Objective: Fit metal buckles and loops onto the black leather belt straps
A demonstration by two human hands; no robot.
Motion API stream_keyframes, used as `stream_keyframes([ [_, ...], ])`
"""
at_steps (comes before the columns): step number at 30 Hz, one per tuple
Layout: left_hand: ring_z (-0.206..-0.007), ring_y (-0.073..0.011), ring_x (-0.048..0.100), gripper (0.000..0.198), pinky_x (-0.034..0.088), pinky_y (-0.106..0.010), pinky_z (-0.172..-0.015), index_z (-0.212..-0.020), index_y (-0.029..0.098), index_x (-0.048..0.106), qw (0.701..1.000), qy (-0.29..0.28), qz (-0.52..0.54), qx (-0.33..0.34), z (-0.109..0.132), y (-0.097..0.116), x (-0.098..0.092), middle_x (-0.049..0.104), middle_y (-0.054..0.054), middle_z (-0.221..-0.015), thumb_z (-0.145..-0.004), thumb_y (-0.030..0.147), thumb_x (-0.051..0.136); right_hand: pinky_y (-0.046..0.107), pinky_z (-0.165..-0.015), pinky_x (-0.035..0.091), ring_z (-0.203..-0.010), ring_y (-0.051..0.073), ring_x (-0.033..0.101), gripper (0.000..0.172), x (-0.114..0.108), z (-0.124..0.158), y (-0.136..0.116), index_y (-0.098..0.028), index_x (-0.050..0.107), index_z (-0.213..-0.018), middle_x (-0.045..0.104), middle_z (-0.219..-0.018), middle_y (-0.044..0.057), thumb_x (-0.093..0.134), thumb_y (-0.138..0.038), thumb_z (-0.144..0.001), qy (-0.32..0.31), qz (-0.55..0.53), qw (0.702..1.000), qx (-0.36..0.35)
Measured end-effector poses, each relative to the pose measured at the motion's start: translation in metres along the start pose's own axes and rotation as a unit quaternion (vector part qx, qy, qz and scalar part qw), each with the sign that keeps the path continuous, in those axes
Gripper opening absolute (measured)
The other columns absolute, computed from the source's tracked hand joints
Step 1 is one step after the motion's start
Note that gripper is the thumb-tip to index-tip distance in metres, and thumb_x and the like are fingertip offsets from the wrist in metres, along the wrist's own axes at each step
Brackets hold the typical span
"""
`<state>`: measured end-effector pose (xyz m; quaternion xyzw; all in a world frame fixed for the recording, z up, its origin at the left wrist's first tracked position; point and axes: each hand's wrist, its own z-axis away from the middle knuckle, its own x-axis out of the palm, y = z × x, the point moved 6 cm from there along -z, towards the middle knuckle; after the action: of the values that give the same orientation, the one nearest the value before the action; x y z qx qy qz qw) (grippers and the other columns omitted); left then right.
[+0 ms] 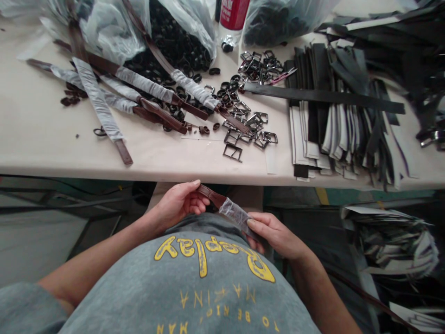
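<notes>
Between my two hands, in front of my body and below the table's edge, hangs a brown leather strap (216,198), part of it wrapped in clear plastic. My left hand (181,204) pinches its bare leather end between thumb and fingers. Around the plastic-wrapped part my right hand (271,232) is closed, thumb on top. On the table ahead lie several similar brown straps (146,86) in plastic wrap, some overlapping. Metal buckles (232,152) are scattered near the middle of the table, next to small dark loops (227,93).
Black straps (323,139) are stacked at the right, with one long black strap (323,96) lying across. Plastic bags of black loops (181,41) stand at the back beside a red can (233,14). Pink-handled scissors (283,76) lie by the buckles. A shelf (392,269) stands lower right.
</notes>
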<state>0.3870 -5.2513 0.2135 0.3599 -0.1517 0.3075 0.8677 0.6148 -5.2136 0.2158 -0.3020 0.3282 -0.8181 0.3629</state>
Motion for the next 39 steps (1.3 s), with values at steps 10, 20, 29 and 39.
stream_keyframes([
  [10,-0.054,-0.0121,0.065,0.037,0.054,-0.018,-0.049,-0.081,0.008,0.075,0.998,-0.056,-0.034,0.020,-0.002,-0.008,0.014,0.073,-0.011,-0.072,-0.080,0.044,0.080,0.026,-0.069,0.048,-0.074,0.012,0.062,0.027,0.015,-0.033,-0.054,-0.018,0.070,-0.103,0.069,-0.083,0.000,0.059,-0.042,-0.096,0.097,0.147,0.974,-0.145],
  [20,-0.079,-0.0091,0.068,0.014,0.056,-0.014,-0.072,-0.088,0.019,0.076,0.710,-0.072,-0.431,0.552,0.054,0.052,0.031,0.072,-0.003,-0.087,-0.082,0.007,0.073,0.026,-0.071,0.050,-0.077,0.013,0.068,0.008,0.019,-0.016,-0.072,-0.019,0.071,-0.094,0.074,-0.086,0.002,0.066,-0.025,-0.094,0.285,0.372,0.809,-0.355],
  [29,-0.077,-0.0130,0.073,0.016,0.059,-0.019,-0.073,-0.094,0.021,0.079,0.553,-0.140,-0.566,0.596,0.077,0.046,0.034,0.077,-0.007,-0.091,-0.096,0.021,0.063,0.028,-0.073,0.054,-0.082,0.015,0.070,0.018,0.012,-0.006,-0.061,-0.020,0.069,-0.095,0.075,-0.090,0.002,0.061,-0.007,-0.086,0.313,0.412,0.765,-0.384],
  [39,-0.071,-0.0158,0.074,0.020,0.057,-0.020,-0.069,-0.101,0.030,0.079,0.642,-0.207,-0.546,0.496,0.076,0.042,0.043,0.080,-0.002,-0.088,-0.086,0.018,0.076,0.038,-0.098,0.056,-0.097,0.019,0.072,0.020,0.013,0.011,-0.064,-0.021,0.067,-0.103,0.078,-0.103,0.006,0.064,-0.011,-0.087,0.395,0.440,0.663,-0.459],
])
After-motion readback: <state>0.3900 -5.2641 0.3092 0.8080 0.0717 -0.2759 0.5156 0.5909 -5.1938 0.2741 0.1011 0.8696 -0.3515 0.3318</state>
